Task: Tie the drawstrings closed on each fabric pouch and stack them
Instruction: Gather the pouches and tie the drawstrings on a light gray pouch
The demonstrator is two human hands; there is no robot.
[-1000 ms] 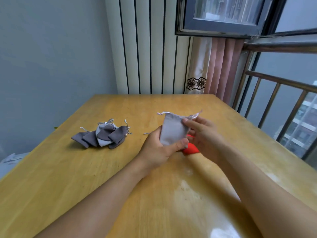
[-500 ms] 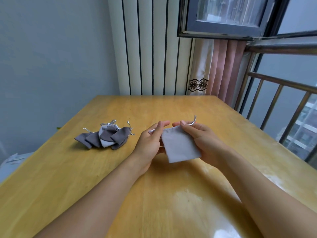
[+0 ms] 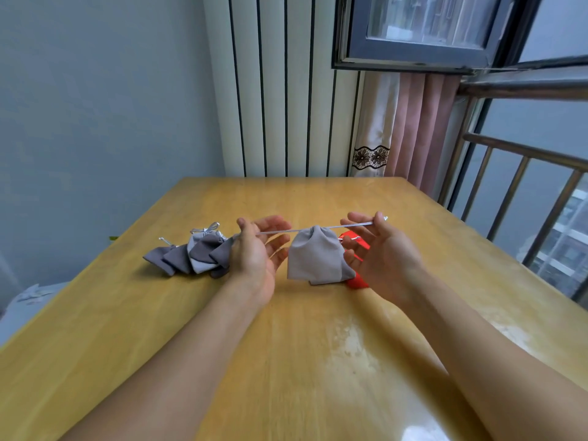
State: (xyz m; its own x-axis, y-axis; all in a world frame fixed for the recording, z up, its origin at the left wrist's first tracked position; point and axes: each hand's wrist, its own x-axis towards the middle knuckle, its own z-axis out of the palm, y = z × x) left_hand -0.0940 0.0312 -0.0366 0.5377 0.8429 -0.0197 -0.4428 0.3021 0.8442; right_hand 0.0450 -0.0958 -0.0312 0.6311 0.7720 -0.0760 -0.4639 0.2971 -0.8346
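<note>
- Pouch (image 3: 315,257), light grey, hangs at the middle of the view, between the two hands and above the wooden counter (image 3: 318,361); its mouth is gathered tight at 12 o'clock.
- Silver drawstring (image 3: 350,225) runs taut out of the gathered mouth, toward 9 o'clock and toward 3 o'clock.
- Left hand (image 3: 254,253), palm turned inward, pinches the cord's left end between thumb and forefinger; the remaining fingers are spread loose (they touch nothing).
- Right hand (image 3: 378,246) pinches the right end at its fingertips, at about 2 o'clock from the pouch, the other fingers lightly curled.
- So the pouch sits midway between the two grips, clear of both palms, its lower right corner just beside the right hand's fingers.
- Red pouch (image 3: 354,281) lies on the counter behind and under the grey one, mostly hidden.
- Heap of grey pouches (image 3: 191,256), dark and light, lies on the counter at 9 o'clock, just beyond the left hand.
</note>
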